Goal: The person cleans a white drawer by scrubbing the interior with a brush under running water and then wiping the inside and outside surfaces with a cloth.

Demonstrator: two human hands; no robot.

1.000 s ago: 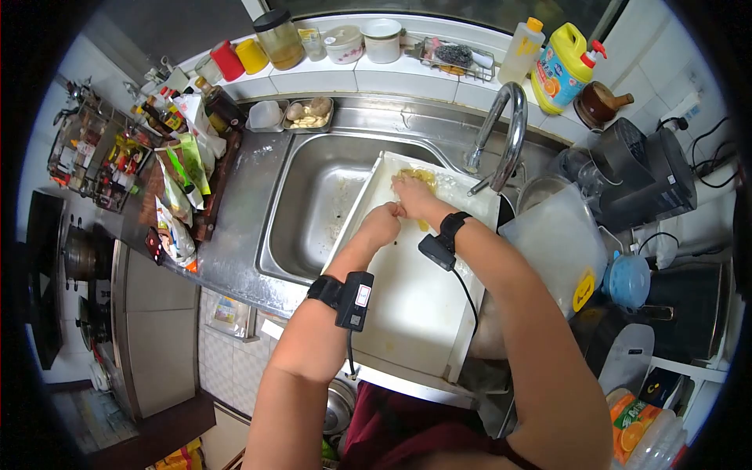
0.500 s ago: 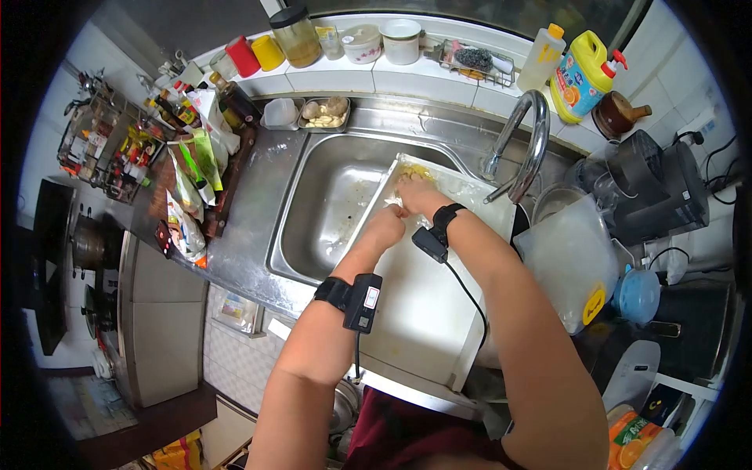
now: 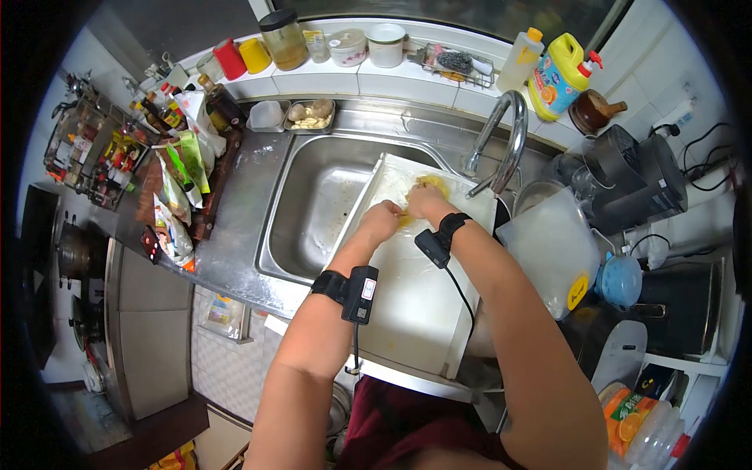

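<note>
A white drawer-like tray (image 3: 403,294) with raised sides lies slanted across the right part of the sink and the counter's front edge. My right hand (image 3: 425,200) is closed on a crumpled yellow cloth (image 3: 432,183) above the tray's far end; the cloth's far edge shows past my knuckles. Beside it, my left hand (image 3: 381,222) pinches what looks like a lower end of the same yellow piece, close to the tray's left side. Wet, whitish smears mark the tray floor near both hands. My fingers hide much of the cloth.
Left of the tray is the steel sink basin (image 3: 308,211). The curved faucet (image 3: 517,137) rises at the right back. Seasoning bags (image 3: 180,188) and bottles stand left on the counter. A yellow detergent jug (image 3: 558,76) sits on the sill; a dark appliance (image 3: 654,176) is at right.
My right hand has drawn back slightly toward me and closed around the yellow cloth, which now shows at both hands. My left hand stays close by. The whole view has shifted a little.
</note>
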